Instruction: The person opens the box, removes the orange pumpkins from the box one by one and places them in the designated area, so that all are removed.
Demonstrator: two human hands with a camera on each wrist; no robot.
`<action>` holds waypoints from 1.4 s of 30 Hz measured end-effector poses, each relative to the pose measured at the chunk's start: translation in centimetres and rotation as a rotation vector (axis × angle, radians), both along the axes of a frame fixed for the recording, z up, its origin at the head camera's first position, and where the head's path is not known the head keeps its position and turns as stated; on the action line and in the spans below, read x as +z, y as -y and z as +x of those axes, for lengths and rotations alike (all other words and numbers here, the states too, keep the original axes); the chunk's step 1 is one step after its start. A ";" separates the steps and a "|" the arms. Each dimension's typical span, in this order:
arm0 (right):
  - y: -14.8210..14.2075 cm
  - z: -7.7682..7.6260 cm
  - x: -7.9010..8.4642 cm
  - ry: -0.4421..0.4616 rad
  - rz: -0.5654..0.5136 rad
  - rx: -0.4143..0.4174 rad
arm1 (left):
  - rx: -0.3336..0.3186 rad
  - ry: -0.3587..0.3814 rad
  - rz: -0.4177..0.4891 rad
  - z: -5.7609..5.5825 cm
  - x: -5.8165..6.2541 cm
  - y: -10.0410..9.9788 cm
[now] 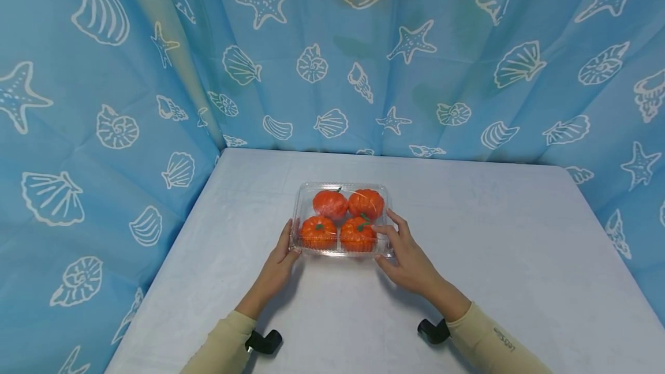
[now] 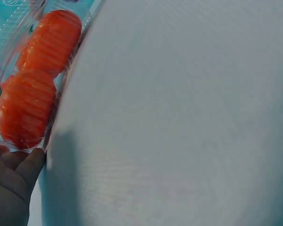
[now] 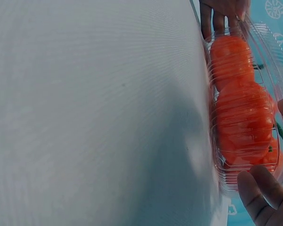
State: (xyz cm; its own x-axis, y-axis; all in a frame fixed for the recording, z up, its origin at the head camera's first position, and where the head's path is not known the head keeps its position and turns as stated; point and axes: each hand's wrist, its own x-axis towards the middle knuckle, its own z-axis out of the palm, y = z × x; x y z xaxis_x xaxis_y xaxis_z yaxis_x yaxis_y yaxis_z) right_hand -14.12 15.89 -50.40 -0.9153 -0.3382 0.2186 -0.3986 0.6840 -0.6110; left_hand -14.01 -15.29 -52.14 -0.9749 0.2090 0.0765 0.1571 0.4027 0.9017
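A clear plastic clamshell box [image 1: 339, 251] holds several small orange pumpkins [image 1: 319, 232] with green stems. Its lid lies over them; whether it is latched is too fine to tell. My left hand [image 1: 277, 264] grips the box's left end, thumb by the front corner and fingers along the side. In the left wrist view, that hand's fingertips [image 2: 31, 165] meet the box's end below the pumpkins [image 2: 27, 108]. At the other end my right hand [image 1: 410, 258] holds the box, its thumb near the front corner and one finger over the lid. The right wrist view shows both hands at opposite ends.
A white-covered table [image 1: 509, 247] lies under the box and both forearms. Blue curtains [image 1: 312, 97] with white shell and starfish prints hang behind the table and along its sides. Black wrist devices [image 1: 266, 341] sit at both sleeve cuffs.
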 end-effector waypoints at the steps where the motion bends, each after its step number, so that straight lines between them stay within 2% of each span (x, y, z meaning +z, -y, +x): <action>1: 0.0 0.0 0.0 0.000 0.001 0.001 | 0.004 0.001 0.002 0.0 0.0 0.0; 8: 0.1 0.0 -0.1 -0.009 -0.009 0.010 | 0.034 0.024 0.007 0.1 0.1 0.0; 17: 0.0 -0.1 -0.1 -0.013 -0.012 0.021 | 0.037 0.029 0.031 0.2 0.0 0.0; 26: 0.0 -0.2 -0.1 -0.004 -0.012 0.015 | 0.026 0.012 0.118 0.3 -0.1 -0.4; 30: 0.0 -0.2 -0.1 -0.008 -0.011 0.016 | 0.057 0.005 0.102 0.3 -0.3 -0.7; 36: 0.0 -0.2 -0.1 -0.010 -0.013 0.015 | 0.073 0.030 0.131 0.4 -0.4 -1.0; 42: 0.0 -0.2 -0.2 -0.011 -0.020 0.019 | 0.117 0.027 0.077 0.5 -0.1 -1.0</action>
